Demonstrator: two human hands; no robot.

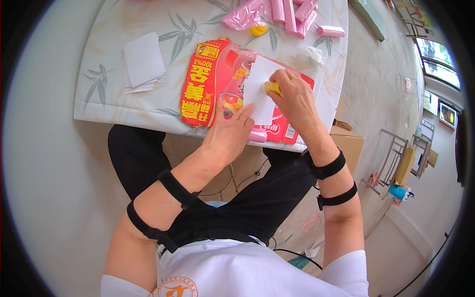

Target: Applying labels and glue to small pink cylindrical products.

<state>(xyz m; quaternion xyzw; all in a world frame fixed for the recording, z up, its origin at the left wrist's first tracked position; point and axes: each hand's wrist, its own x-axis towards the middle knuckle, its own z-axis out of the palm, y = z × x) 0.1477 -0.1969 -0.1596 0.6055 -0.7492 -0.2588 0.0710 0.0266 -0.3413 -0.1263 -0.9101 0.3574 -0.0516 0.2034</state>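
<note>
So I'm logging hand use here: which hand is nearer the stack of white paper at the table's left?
Left. The left hand presses the white sheet, closer to the paper stack; the right hand lies farther right, gripping a yellow object.

A tabletop [114, 99] covered in a pale cloth printed with green bamboo leaves carries everything here. Directly under the fingers [246, 113] lies a flattened red and pink printed cardboard box [210, 81]. Well to the left of the fingers sits a small stack of white paper sheets [143, 62]. Beyond the fingers, at the far edge, lie several pink plastic rolls [292, 15], a crumpled pink plastic bag [241, 16] and a small yellow cap [258, 30].
</note>
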